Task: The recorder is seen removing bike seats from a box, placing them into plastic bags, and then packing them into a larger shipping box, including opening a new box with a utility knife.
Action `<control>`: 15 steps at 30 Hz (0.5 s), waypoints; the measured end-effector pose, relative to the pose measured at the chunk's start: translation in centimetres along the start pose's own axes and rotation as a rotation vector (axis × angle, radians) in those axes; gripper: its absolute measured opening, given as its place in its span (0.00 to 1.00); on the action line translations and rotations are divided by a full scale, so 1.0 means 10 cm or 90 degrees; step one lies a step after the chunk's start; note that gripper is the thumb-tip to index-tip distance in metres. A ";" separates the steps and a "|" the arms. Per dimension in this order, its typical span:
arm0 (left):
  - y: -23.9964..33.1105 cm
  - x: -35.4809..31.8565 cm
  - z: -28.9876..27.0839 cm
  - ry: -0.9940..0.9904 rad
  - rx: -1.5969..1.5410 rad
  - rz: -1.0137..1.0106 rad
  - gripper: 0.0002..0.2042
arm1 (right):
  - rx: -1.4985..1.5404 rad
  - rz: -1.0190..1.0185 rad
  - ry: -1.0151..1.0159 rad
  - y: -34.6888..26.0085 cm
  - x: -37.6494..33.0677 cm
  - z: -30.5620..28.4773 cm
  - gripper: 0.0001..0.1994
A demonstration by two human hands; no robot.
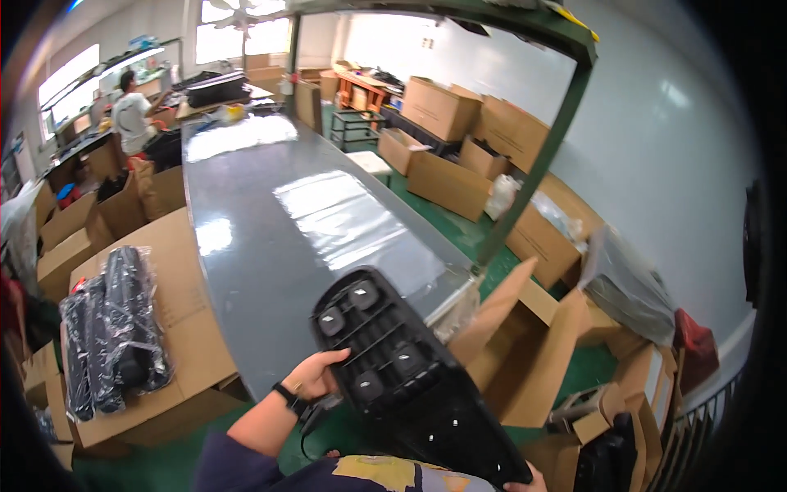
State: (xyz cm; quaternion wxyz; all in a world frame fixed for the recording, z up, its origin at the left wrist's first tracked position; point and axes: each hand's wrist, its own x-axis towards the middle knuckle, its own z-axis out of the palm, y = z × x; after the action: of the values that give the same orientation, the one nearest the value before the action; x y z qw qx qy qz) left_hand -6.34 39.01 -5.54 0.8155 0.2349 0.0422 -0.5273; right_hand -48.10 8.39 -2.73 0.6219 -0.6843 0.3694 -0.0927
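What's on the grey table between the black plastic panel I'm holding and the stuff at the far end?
In the head view, nothing: the grey table is bare between the black plastic panel, held by the left hand, and the far clutter; only glare.

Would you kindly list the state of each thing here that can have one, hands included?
black plastic panel: held up, ribbed underside showing.
left hand: gripping the panel's left edge.
right hand: at the panel's lower end, mostly out of frame.
cardboard box: open, flaps up.
bagged black parts: wrapped in clear plastic, lying on a box.
grey table: glossy, partly covered with clear film.

Black ribbed plastic panel [410,381], grey table [270,221]
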 end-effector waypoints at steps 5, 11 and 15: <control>0.03 -1.16 -0.27 0.107 -0.061 0.486 0.20 | 0.067 -0.151 -0.171 -0.09 1.41 0.51 0.23; 0.16 -2.06 0.16 0.169 0.218 0.963 0.22 | 0.071 -0.097 -0.419 -1.05 1.75 1.57 0.19; 0.28 -1.74 0.11 0.045 0.281 0.901 0.27 | 0.039 -0.072 -0.567 -1.01 1.66 2.06 0.17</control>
State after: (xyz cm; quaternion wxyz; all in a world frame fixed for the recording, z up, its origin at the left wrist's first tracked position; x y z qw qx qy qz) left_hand -11.68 54.06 1.92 0.8921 0.3816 -0.2000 0.1362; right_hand -20.33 13.76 -3.31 0.7340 -0.6579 0.0249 0.1665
